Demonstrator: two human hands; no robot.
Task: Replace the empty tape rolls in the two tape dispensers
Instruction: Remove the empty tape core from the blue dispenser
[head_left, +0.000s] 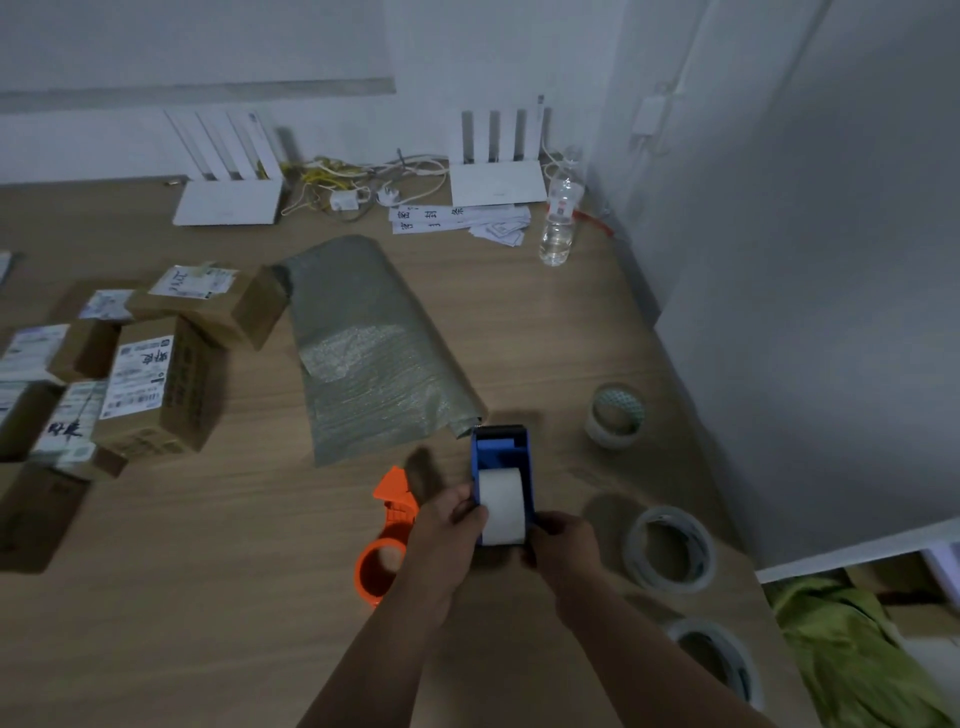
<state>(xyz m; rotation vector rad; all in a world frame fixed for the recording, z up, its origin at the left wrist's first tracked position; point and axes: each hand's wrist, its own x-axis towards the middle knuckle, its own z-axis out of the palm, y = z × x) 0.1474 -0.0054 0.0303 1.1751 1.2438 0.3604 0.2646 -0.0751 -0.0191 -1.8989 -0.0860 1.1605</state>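
I log, on the wooden table (208, 597):
- labelled cardboard boxes (156, 384), clustered at the left
- a grey-green padded mailer (374, 353), flat at centre, just beside the boxes
- a left router (226, 202) and a right router (498, 182), both white, by the back wall
- tangled cables (358, 182) between the routers
- printed paper strips (457, 218) in front of the right router
- a clear plastic bottle (558, 223), upright beside the strips

Beyond the table's right edge I see green cloth (852, 639).

box labels (137, 376): print and handwriting too blurred to read | paper strips (452, 218): handwritten characters, unreadable
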